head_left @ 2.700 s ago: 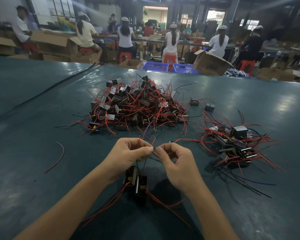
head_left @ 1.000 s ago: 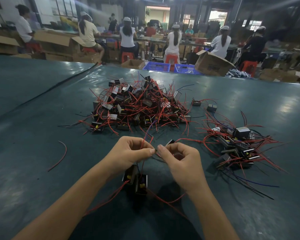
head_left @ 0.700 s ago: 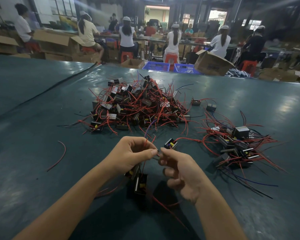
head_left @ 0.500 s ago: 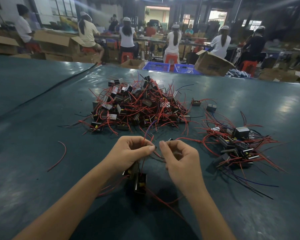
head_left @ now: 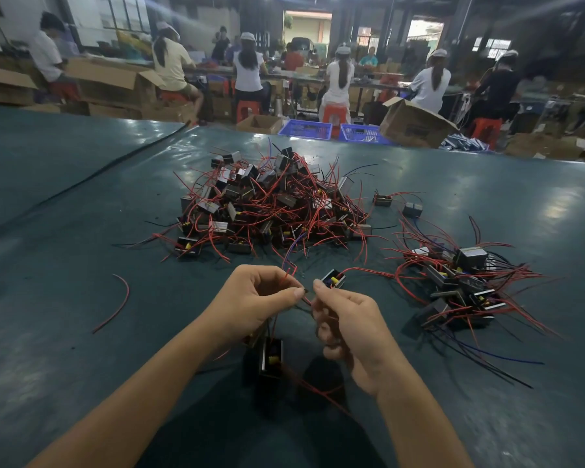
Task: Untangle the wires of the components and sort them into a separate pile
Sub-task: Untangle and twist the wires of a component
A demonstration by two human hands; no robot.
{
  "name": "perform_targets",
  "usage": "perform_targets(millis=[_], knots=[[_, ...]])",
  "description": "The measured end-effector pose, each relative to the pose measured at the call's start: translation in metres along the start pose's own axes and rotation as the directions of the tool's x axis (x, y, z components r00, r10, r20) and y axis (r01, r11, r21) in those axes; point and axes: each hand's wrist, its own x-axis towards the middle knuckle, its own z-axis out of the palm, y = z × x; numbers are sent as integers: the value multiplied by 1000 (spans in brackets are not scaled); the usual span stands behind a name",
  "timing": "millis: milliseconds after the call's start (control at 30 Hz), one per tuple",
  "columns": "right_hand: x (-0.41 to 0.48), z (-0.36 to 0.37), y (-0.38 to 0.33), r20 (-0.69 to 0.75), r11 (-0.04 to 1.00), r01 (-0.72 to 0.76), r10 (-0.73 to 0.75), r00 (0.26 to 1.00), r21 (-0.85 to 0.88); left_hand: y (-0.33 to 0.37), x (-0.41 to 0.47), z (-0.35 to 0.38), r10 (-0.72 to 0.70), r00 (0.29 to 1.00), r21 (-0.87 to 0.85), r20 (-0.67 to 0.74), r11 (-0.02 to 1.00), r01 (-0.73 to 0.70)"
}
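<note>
Two piles lie on the table [head_left: 48,197]. From the left, past a loose red wire [head_left: 115,305], the tangled heap [head_left: 271,204] sits beyond your hands. Your left hand [head_left: 254,305] has its grip closed, thumb and forefinger pinching thin wires [head_left: 304,298], with a component [head_left: 271,358] just below. Your right hand [head_left: 348,319] pinches the same strands, fingers curled. A second component [head_left: 333,278] lies just past it, its red lead running to the sorted pile [head_left: 460,285]. You look mid-untangle. Next, likely, ease the strands apart, then carry the freed piece right.
</note>
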Motion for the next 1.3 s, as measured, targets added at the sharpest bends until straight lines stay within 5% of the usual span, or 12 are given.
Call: perform_targets(millis=[67, 167, 400, 500, 633, 700, 800, 867, 933, 1067, 1167, 1300], knots=[[2, -2, 4, -39, 949, 231, -245, 969, -212, 2, 1, -1, -35, 998, -41, -47, 999, 33], [6, -7, 13, 38, 646, 506, -595, 803, -572, 2, 1, -3, -108, 991, -106, -83, 989, 99], [8, -12, 16, 130, 275, 635, -847, 515, -722, 1, 1, -5, -161, 986, -122, -38, 980, 155], [7, -12, 16, 167, 218, 650, -863, 477, -728, 0, 2, -6, -163, 986, -122, -26, 980, 158], [8, -10, 14, 153, 255, 654, -853, 500, -713, 0, 2, -6, -135, 991, -94, -8, 987, 134], [6, -5, 13, 19, 506, 612, -761, 648, -607, 0, 1, -5, -94, 996, -82, 2, 992, 94], [2, 2, 6, -154, 970, 201, -221, 963, -138, 1, 0, -2, -23, 1000, -61, 15, 998, 24], [0, -1, -2, -67, 988, -95, 104, 992, 121, 2, 0, 0, -3, 999, -43, 36, 999, 5], [-2, -4, -7, 9, 958, -205, 208, 978, 198, 2, 0, 0, 4, 999, -34, 49, 999, -2], [0, 0, 1, -166, 988, 140, -148, 975, -60, 1, 0, -1, -19, 1000, -64, 15, 998, 20], [2, 1, 7, -151, 838, 458, -514, 844, -295, 1, 1, -3, -30, 999, -103, -18, 994, 28], [3, -1, 11, -40, 706, 550, -629, 776, -446, 1, 1, -3, -30, 999, -143, -34, 989, 25]])
